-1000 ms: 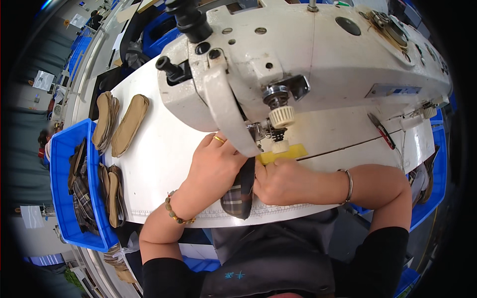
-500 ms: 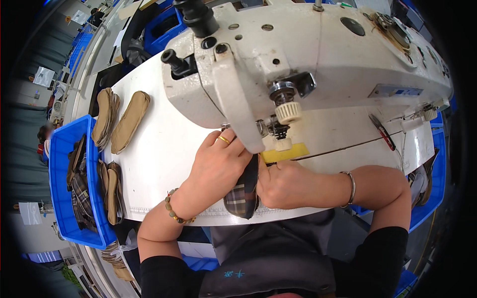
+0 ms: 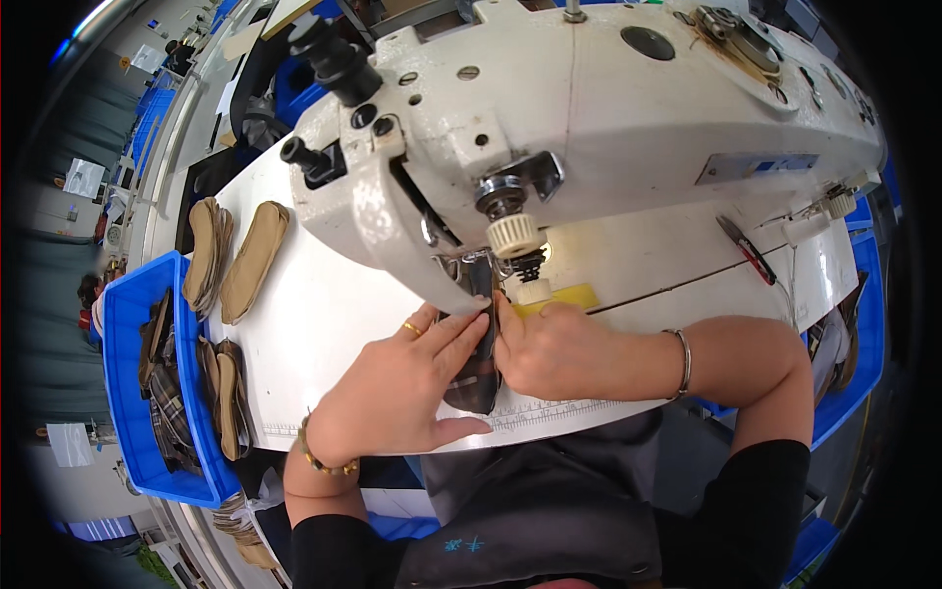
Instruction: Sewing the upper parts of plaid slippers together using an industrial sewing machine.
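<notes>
A dark plaid fabric piece (image 3: 475,391), long and rounded at its near end, lies under the head of a white sewing machine (image 3: 608,118). My left hand (image 3: 397,383) rests on its left side, fingers stretched out toward the needle area and thumb apart. On the right side of the cloth, my right hand (image 3: 549,353) is closed, with curled fingers pinching its edge close to the presser area. The machine's pale lever guard (image 3: 397,231) hangs over my left fingertips. The needle itself is hidden.
Tan sole-shaped pieces (image 3: 253,263) lie at the left of the white table (image 3: 304,368). A blue bin (image 3: 191,368) there holds plaid pieces. Beyond my right hand are a yellow patch (image 3: 574,296) and thread snips (image 3: 746,249). Another blue bin (image 3: 871,344) stands at the right.
My left hand has come back toward me and flattened out, its thumb now spread. The plaid piece has slid slightly forward under the machine. My right hand stays at its edge.
</notes>
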